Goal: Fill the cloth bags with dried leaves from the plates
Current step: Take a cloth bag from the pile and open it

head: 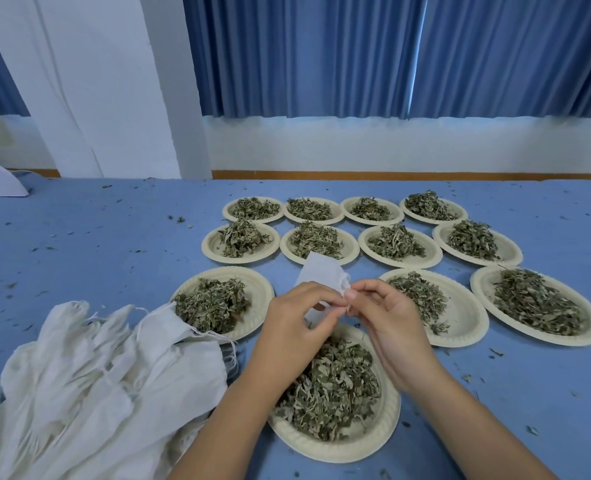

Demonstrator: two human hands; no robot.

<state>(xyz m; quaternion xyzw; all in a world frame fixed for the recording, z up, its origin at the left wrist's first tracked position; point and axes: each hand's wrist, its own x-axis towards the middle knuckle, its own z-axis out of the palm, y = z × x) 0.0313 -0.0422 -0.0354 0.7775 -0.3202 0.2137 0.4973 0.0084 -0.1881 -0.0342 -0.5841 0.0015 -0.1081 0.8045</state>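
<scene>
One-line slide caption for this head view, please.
Left hand and right hand pinch a white cloth bag above the nearest plate of dried leaves; spare bags piled left.

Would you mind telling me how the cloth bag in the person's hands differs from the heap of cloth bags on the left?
The held bag is single and raised over the nearest plate, pinched by the left hand and right hand; the heap is many bags lying untouched on the table. The held bag looks whiter; the heap looks creamier. Both are pale cloth and look unfilled.
</scene>
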